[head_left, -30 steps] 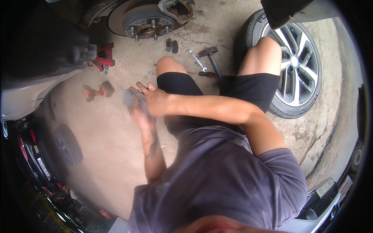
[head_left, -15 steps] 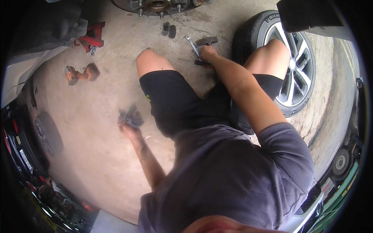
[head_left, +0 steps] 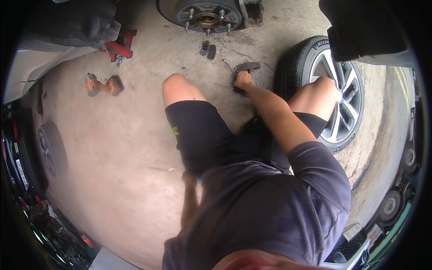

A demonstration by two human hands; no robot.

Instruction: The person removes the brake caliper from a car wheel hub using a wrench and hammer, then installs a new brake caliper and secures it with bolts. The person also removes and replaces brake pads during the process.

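Note:
My right hand (head_left: 244, 80) is low over the floor between my knees and the wheel, its fingers closed around a wrench (head_left: 228, 65) whose far end sticks out. A hammer (head_left: 249, 66) lies right by that hand, its handle passing along the hand's right side. The thin shaft of what looks like a screwdriver (head_left: 223, 86) shows under the fingers. My left hand (head_left: 189, 177) is beside my left hip, smeared by motion and partly hidden by my shorts; its fingers and anything in them cannot be made out.
A wheel with tyre (head_left: 335, 94) lies at my right knee. Ahead are a bare wheel hub (head_left: 208, 19) and two brake pads (head_left: 208, 50). At left are a red jack stand (head_left: 120, 46) and an orange cordless power tool (head_left: 104, 84). Another wheel (head_left: 50, 146) is farther left.
My left hand has swung back to my hip; the grey cloth-like thing it held is out of sight. My right hand has shifted left off the hammer handle, and the wrench has moved. The view has tilted.

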